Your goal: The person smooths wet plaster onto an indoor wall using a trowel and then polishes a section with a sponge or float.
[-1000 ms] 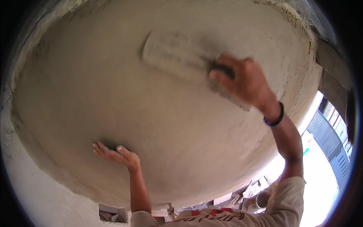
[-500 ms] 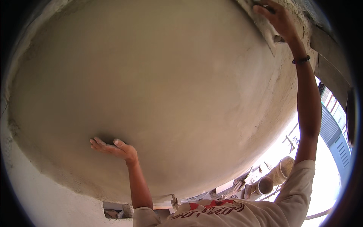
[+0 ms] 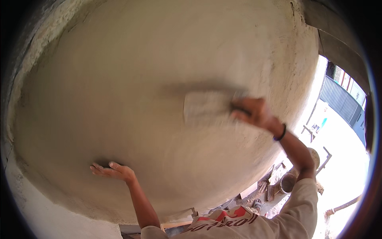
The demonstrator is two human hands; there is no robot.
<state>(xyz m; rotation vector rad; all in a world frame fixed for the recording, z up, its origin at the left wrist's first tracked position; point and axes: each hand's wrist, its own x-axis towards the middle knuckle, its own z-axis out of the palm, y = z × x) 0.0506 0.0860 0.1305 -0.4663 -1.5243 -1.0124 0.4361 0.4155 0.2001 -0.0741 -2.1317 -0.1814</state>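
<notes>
My right hand (image 3: 256,111) grips the dark handle of a plastering trowel (image 3: 205,108), both smeared by motion. The trowel's flat, pale rectangular blade lies at or just off the middle of a wide plastered wall (image 3: 143,79); I cannot tell whether it touches. A dark shadow runs along its upper side. Lower left, my left hand (image 3: 113,171) is open and holds nothing, its palm turned up and its fingers stretched to the left. It is close to the plaster, with a shadow right above it; contact cannot be made out.
Rough edges border the plaster on the left, where a whitish wall (image 3: 47,203) continues below. A bucket (image 3: 287,183) stands low on the right, partly behind my right arm, near scattered boards. Farther right are bright ground and a corrugated metal sheet (image 3: 340,97). A beam (image 3: 338,24) crosses the upper right.
My right hand has come down and left with the trowel, from the wall's upper right edge to its middle. My left hand sits slightly lower in view, still open; the view itself has shifted.
</notes>
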